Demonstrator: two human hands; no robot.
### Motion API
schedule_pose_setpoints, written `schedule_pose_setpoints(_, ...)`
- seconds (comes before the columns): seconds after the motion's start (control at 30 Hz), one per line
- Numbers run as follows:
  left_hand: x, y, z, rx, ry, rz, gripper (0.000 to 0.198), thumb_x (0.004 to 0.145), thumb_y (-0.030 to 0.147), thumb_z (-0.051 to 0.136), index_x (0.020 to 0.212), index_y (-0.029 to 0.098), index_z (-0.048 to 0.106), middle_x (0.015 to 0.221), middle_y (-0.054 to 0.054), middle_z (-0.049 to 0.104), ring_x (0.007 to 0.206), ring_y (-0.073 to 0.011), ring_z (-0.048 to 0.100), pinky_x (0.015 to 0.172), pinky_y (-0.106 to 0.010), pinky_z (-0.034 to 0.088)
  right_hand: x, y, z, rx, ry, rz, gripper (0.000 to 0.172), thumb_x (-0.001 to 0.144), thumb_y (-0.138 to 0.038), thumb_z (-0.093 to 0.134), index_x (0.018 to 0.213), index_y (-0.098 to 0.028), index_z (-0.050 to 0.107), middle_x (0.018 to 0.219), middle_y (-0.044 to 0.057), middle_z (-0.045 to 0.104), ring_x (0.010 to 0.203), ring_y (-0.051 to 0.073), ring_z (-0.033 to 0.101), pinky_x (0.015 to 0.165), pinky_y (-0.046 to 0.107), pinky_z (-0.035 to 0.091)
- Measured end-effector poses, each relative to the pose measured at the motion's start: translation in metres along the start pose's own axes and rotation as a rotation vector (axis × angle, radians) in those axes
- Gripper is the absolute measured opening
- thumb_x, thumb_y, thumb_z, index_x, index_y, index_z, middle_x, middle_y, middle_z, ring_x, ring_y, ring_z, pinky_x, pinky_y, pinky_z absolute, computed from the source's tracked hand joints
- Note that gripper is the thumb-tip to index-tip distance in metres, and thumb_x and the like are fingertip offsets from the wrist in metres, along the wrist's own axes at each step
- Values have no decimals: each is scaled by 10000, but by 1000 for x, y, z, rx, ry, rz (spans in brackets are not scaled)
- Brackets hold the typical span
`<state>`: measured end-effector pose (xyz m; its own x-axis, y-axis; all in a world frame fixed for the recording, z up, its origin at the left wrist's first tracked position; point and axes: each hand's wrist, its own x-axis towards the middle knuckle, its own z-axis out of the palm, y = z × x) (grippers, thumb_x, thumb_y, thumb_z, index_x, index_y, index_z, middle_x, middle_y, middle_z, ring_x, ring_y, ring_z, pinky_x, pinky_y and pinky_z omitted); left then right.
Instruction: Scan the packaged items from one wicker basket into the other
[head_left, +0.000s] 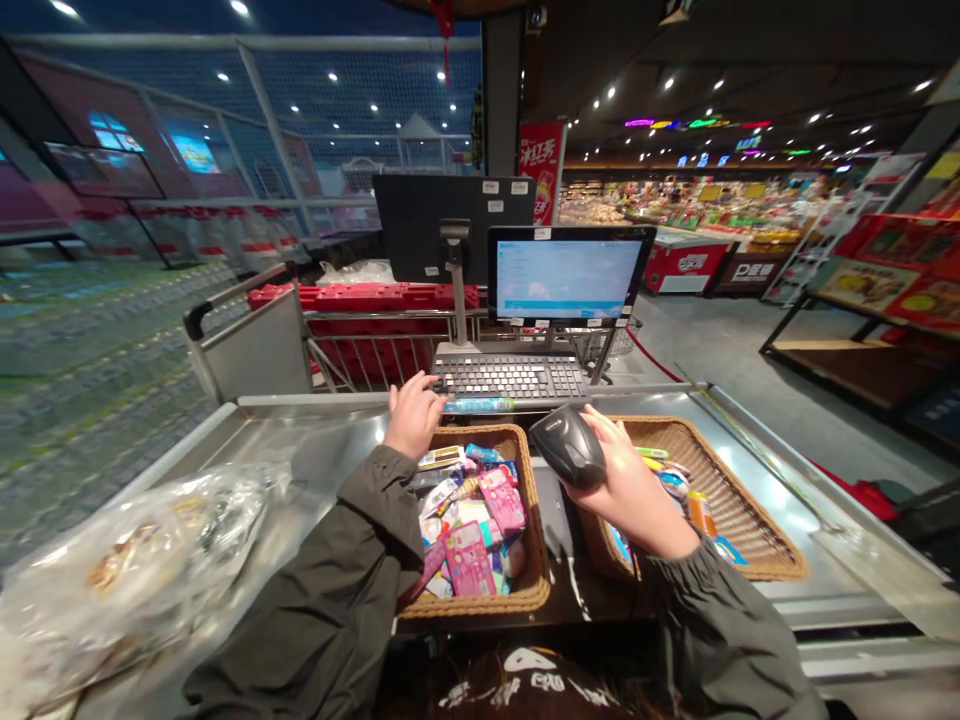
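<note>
My left hand (416, 415) is at the left end of the black keyboard (514, 377), fingertips bent near its edge. A slim blue packet (480, 405) sticks out to the right from between its thumb and fingers, along the keyboard's front. My right hand (626, 480) is closed around a black barcode scanner (568, 445), its head near the packet's right end. Under my left forearm stands a wicker basket (541, 545) of small packages, pink packs (471, 560) among them. Beyond my right hand sits another wicker basket (750, 515) with several colourful packages, partly hidden by that hand.
A lit monitor (566, 280) stands behind the keyboard, beside a second screen (412, 225) seen from its back. Plastic bags (142, 550) lie on the metal counter (315, 450) at left. A metal cart (375, 350) is behind the counter; a display rack (877, 290) stands right.
</note>
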<state>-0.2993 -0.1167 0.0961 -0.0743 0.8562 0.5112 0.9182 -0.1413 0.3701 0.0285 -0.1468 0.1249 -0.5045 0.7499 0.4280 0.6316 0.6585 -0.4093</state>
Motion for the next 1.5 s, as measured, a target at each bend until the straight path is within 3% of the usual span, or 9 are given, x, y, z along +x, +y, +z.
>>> schedule_pose_setpoints(0.17, -20, -30, 18, 54, -32, -85, 339, 940, 354, 394, 709, 195, 584, 1315, -100, 590, 1364, -301, 405, 1115, -667, 196, 7, -8, 11, 20, -30, -33, 486, 732, -236, 618, 1215, -191, 604, 1378, 150, 527, 1409, 396, 323, 1098, 694, 248)
schedule_pose_setpoints(0.3, -33, -41, 35, 83, -83, -106, 350, 948, 343, 405, 701, 189, 600, 1320, -109, 593, 1358, -305, 413, 1110, -665, 222, 12, -12, 21, 31, -39, -52, 428, 754, -257, 620, 1176, -188, 626, 1366, 151, 538, 1402, 393, 333, 1099, 684, 257)
schedule_pose_setpoints(0.63, -52, -44, 68, 284, -309, -210, 353, 956, 331, 433, 831, 188, 730, 1366, -114, 577, 1399, -322, 365, 1150, -652, 169, 13, -18, 38, 44, -96, 24, 487, 736, -265, 636, 1217, -185, 613, 1400, 155, 511, 1414, 403, 316, 1123, 676, 204)
schedule_pose_setpoints(0.83, -56, -41, 62, 384, -371, -206, 228, 908, 264, 495, 943, 177, 702, 1490, -159, 440, 1441, -323, 294, 1128, -688, 167, 10, -19, 41, 51, -84, 46, 500, 731, -273, 648, 1225, -208, 609, 1385, 132, 527, 1408, 400, 329, 1129, 675, 204)
schedule_pose_setpoints(1.03, -41, -2, 31, 278, -358, -40, 180, 891, 288, 551, 1007, 199, 655, 1514, -131, 413, 1438, -309, 311, 1129, -673, 207, 3, -12, 38, 58, -69, 78, 504, 727, -253, 636, 1228, -203, 607, 1381, 146, 530, 1393, 412, 346, 1093, 702, 243)
schedule_pose_setpoints(1.17, -29, 38, 27, 176, -378, 120, 200, 892, 323, 573, 1042, 210, 642, 1513, -128, 416, 1444, -315, 297, 1123, -679, 205, -8, -1, 28, 44, -23, 75, 529, 701, -228, 637, 1228, -201, 595, 1362, 140, 545, 1368, 381, 391, 1109, 657, 271)
schedule_pose_setpoints(1.3, -20, 84, 48, 68, -406, 310, 210, 881, 333, 596, 1046, 211, 644, 1494, -132, 443, 1437, -324, 309, 1125, -674, 202, -29, 18, 7, -20, 43, 138, 618, 695, -238, 656, 1298, -176, 535, 1347, 151, 553, 1369, 370, 394, 1128, 613, 287)
schedule_pose_setpoints(1.5, -11, 157, 117, -68, -517, 564, 262, 835, 340, 656, 1055, 198, 647, 1479, -135, 461, 1436, -328, 306, 1133, -662, 202, -73, 53, -38, -144, 217, 264, 548, 741, -301, 641, 1257, -135, 565, 1326, 191, 560, 1347, 381, 419, 1116, 598, 320)
